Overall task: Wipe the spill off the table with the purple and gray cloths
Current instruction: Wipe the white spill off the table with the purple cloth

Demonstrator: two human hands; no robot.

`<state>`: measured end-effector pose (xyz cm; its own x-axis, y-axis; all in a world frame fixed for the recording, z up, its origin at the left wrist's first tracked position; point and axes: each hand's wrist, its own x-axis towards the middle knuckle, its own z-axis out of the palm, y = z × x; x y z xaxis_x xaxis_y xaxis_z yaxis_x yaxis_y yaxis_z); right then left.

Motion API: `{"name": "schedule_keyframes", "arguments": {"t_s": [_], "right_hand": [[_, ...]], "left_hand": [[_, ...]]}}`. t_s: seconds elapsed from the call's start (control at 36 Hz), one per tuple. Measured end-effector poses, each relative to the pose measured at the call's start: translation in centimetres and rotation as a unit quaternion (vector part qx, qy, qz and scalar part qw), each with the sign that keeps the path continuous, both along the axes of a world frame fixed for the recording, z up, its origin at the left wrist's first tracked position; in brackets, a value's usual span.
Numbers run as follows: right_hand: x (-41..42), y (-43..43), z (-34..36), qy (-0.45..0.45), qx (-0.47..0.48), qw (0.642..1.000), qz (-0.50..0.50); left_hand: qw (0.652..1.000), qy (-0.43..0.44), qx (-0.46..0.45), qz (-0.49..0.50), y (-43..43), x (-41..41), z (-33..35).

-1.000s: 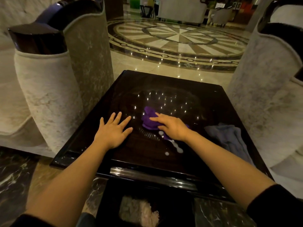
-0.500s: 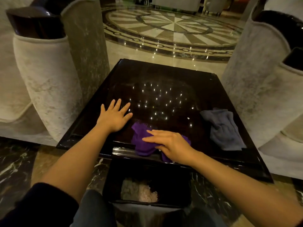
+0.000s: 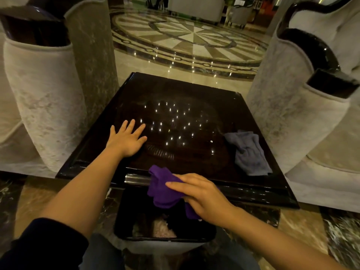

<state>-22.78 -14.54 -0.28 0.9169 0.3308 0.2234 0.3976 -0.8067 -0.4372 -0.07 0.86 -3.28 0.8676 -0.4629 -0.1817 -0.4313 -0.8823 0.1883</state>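
The glossy black table [image 3: 175,90] fills the middle of the head view. My left hand [image 3: 126,140] lies flat on its left part, fingers spread, holding nothing. My right hand [image 3: 198,193] presses on the purple cloth [image 3: 162,188], which hangs over the table's near edge above a black bin [image 3: 165,228]. The gray cloth [image 3: 247,152] lies crumpled at the table's right side, apart from both hands. A tiny white speck [image 3: 211,141] sits on the tabletop left of the gray cloth.
The bin below the near edge holds pale crumbs. Pale upholstered armchairs [image 3: 44,90] [image 3: 303,98] with dark trim flank the table left and right. Polished patterned marble floor [image 3: 185,36] stretches beyond the far edge.
My right hand has dragged the purple cloth from the table's middle to and over the near edge above the bin. The white spill marks are gone. My left hand stayed flat.
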Motion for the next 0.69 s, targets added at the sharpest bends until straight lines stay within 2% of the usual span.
{"name": "schedule_keyframes", "arguments": {"t_s": [0.08,0.17,0.39,0.5,0.69], "right_hand": [[0.4,-0.2,0.9,-0.019,0.001,1.000,-0.006],[1.3,-0.9,1.7,-0.048,0.055,0.997,-0.023],[6.7,-5.7,3.8,-0.071,0.131,0.974,-0.168],[10.5,-9.4,3.4,-0.048,0.150,0.950,-0.269],[14.2,-14.5,0.0,0.076,0.066,0.923,-0.371]], "left_hand": [[1.000,0.002,0.000,0.001,0.0,0.0,0.0],[1.000,0.002,0.000,-0.003,0.0,0.1,-0.1],[1.000,-0.006,0.007,-0.006,0.0,0.4,-0.5],[1.000,-0.008,0.008,-0.005,0.0,0.7,-0.7],[1.000,-0.012,0.009,-0.008,0.0,0.8,-0.8]]}}
